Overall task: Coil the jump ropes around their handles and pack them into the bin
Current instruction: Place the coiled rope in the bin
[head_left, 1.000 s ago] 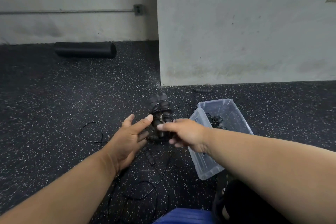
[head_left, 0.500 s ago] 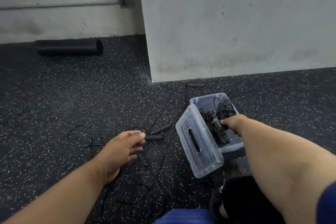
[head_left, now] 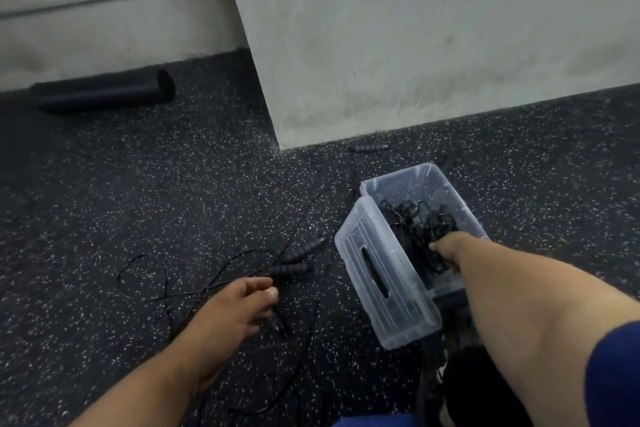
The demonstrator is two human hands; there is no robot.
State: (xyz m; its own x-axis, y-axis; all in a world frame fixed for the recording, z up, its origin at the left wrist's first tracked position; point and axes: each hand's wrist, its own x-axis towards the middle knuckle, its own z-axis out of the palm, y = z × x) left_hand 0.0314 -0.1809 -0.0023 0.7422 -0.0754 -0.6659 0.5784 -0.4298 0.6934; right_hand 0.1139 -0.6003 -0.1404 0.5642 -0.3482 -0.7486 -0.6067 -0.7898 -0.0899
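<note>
— Dark speckled floor point(head_left: 145, 204), right? Where are the ropes?
— Some sit in the bin point(head_left: 450, 191). One rope point(head_left: 207, 284) lies loose on the floor.
— And the hands?
— Left hand point(head_left: 242, 305) rests spread by a handle point(head_left: 289, 268). Right hand point(head_left: 446, 248) is down in the bin; I cannot tell its grip.

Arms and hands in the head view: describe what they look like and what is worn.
Both forearms are bare. The left hand and right hand show no gloves, rings or watch. A dark blue sleeve covers the right upper arm; no sleeve shows on the left.
</note>
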